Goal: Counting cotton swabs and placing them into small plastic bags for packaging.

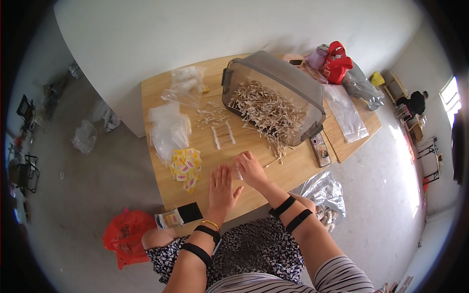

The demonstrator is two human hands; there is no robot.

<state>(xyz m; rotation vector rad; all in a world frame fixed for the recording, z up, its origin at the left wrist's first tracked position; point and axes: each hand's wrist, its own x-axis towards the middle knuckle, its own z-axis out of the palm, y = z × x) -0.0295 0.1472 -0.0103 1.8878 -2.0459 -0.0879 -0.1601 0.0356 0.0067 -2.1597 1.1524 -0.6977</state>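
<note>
A small row of cotton swabs (pixel 237 172) lies on the table between my two hands. My left hand (pixel 223 189) rests flat at the row's left ends, fingers stretched out and holding nothing. At the right ends, my right hand (pixel 251 169) is curled with its fingers bent down; what its fingertips hold, if anything, is hidden. Just beyond is a second neat row of swabs (pixel 223 135), with scattered swabs (pixel 211 114) behind it. A grey translucent bin (pixel 266 63) lies tipped on its side, loose swabs (pixel 268 110) spilling from its mouth. One single swab (pixel 272 161) lies near my right hand.
Clear plastic bags (pixel 168 127) and yellow-and-white labels (pixel 186 166) lie left on the wooden table (pixel 215 156). A packet (pixel 169 219) and black pad (pixel 190 212) sit at the front edge. Right are a phone (pixel 320 149), flat bags (pixel 347 113) and a red bag (pixel 337 66).
</note>
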